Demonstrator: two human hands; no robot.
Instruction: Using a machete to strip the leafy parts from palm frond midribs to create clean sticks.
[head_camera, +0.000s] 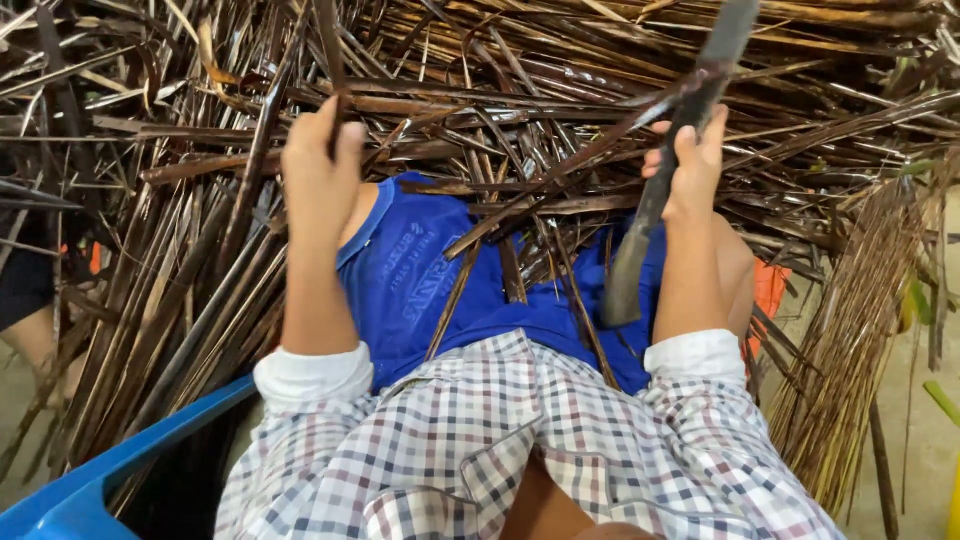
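Gripping a long dark blade (668, 170) by its lower part, the right hand (688, 165) was curled tight around it, fingers wrapped over the metal and the blade slanting up and away past the top of the view. A brown leaf strip (590, 150) lay across the blade just above that hand, touching it. The left hand (320, 170) was closed too, pinching the end of another thin dark strip (330, 60) between thumb and fingers and holding it upright. By the look of it, the step in hand was stripping or scraping 1 strip against the blade; the next move would call for a steady pull along the edge with fingers kept clear of it. Both forearms came out of rolled white cuffs on a checked shirt (520, 450), above blue shorts (440, 280). A deep heap of dried strips (150, 260) surrounded the lap, a bundle of thin ribs (850, 340) stood at the right, and a blue tub rim (120, 460) showed at lower left.
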